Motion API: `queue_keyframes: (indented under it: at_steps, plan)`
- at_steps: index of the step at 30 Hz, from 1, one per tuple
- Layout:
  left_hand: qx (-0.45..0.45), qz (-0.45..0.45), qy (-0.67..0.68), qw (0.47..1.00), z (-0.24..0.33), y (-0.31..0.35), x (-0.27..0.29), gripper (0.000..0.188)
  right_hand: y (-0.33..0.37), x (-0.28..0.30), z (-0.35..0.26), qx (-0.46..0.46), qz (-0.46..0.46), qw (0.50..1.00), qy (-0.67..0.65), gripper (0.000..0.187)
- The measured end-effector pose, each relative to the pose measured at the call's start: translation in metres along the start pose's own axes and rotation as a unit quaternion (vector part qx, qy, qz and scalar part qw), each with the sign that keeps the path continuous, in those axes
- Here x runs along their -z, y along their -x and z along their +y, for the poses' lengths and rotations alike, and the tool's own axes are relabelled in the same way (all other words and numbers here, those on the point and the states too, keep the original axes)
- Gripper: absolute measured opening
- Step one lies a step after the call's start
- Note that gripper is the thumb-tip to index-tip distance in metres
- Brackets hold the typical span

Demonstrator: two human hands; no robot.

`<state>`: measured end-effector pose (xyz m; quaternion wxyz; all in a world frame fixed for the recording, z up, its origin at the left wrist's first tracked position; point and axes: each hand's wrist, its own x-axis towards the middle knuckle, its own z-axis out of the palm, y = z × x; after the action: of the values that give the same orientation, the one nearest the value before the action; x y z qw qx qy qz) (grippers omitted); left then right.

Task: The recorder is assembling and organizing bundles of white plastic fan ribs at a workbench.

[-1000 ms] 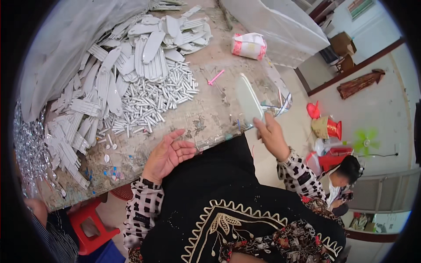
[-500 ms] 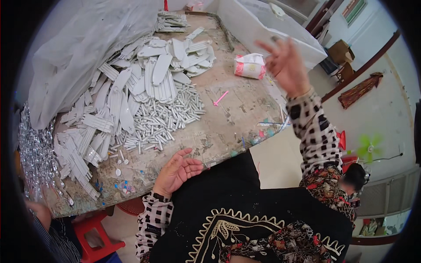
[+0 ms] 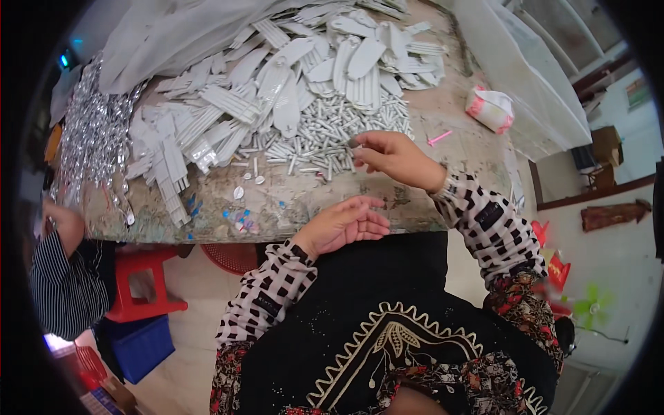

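Observation:
My right hand (image 3: 400, 160) is over the table at the near right edge of a heap of short silvery-white sticks (image 3: 332, 124). Its thumb and forefinger come together, with a dark spot at one fingertip; whether a stick is between them cannot be made out. Palm turned up and fingers loosely stretched, my left hand (image 3: 344, 225) rests by the table's front edge and holds nothing. Behind the sticks lie flat white round-ended pieces (image 3: 365, 57) and bundles of white strips (image 3: 232, 104) in a large pile.
Silver shiny strands (image 3: 97, 131) hang over the table's left side. A tissue pack (image 3: 490, 109) and a pink stick (image 3: 439, 137) lie on the worn table (image 3: 429, 200) at right. Another person's arm (image 3: 66, 225) and a red stool (image 3: 142, 283) are at lower left.
My right hand has come down from its raised place near the tissue pack to the heap of sticks, its fingers closing. My left hand stays open near the table edge. The view has turned.

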<state>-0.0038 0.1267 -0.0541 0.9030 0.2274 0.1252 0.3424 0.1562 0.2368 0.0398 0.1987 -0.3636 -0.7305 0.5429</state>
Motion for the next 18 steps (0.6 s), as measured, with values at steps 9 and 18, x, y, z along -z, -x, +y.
queue_keyframes:
  at_steps: [9,18]
  plan:
    - [-0.001,0.009,-0.005,1.000,0.004,0.030,-0.002,0.040,-0.110,-0.087,-0.033,0.102,0.181,0.939,0.275,0.054]
    - [-0.004,-0.003,0.003,1.000,0.006,0.037,-0.004,0.039,-0.120,-0.075,-0.039,0.011,0.168,0.984,-0.061,0.059]
